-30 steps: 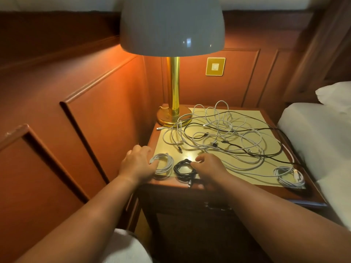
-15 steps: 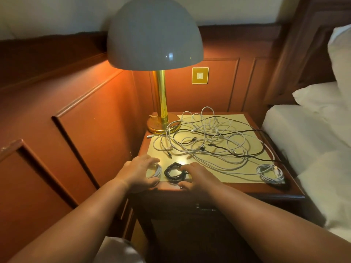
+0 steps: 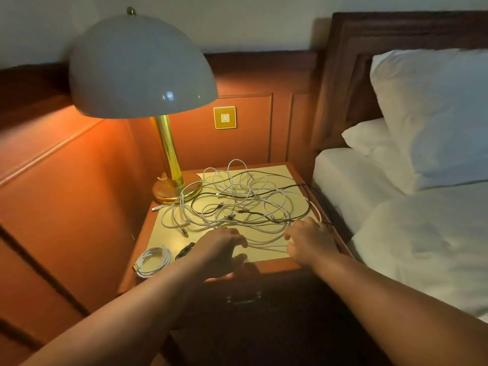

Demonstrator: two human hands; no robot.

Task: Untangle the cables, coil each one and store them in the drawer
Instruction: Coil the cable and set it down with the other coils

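A tangle of white and black cables (image 3: 237,204) sprawls over the yellow mat (image 3: 277,174) on the wooden nightstand (image 3: 274,265). At the front left corner lies a coiled white cable (image 3: 153,260). Beside it a coiled black cable (image 3: 184,250) is half hidden by my left wrist. My left hand (image 3: 220,249) hovers over the front edge with its fingers spread, holding nothing. My right hand (image 3: 309,241) is palm down at the front right corner, fingers apart, touching the tangle's edge. The drawer handle (image 3: 243,299) shows dimly below, and the drawer is closed.
A brass lamp (image 3: 169,165) with a white dome shade stands at the back left of the nightstand. A bed (image 3: 422,247) with white pillows lies close on the right. Wood panelling closes the left side and back, with a wall switch (image 3: 224,117).
Both hands left the two coils at the front left and moved right. My right hand now covers the corner where a third white coil lay. The view tilted up and right.
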